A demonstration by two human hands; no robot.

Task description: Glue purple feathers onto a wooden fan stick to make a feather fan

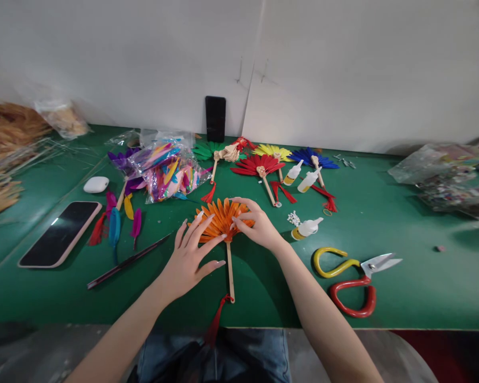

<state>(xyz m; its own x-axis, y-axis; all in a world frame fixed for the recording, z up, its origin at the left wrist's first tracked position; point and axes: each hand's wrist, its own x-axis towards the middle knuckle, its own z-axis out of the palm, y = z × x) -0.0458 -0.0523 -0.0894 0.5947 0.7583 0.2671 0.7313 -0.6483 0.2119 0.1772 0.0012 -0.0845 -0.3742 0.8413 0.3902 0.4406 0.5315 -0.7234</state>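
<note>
An orange fan [219, 215] lies on the green table in front of me, its wooden handle pointing toward me and a red tassel [216, 319] hanging from the handle's end over the table edge. My left hand [191, 255] rests on the fan's left part, its fingers stretched out and spread. Over the fan's right side, my right hand [259, 223] has its thumb and forefinger close together in a pinch near the centre; whatever is between them is too small to make out. Small white beads [293, 218] and a glue bottle [306, 229] are to the right.
Scissors [355, 266] lie at right, tweezers [127, 261] and a phone [59, 234] at left. Behind are a red fan [259, 166], a blue fan [315, 158], more fans, two glue bottles [293, 173] and bagged feathers [171, 170]. A black phone [215, 118] leans on the wall.
</note>
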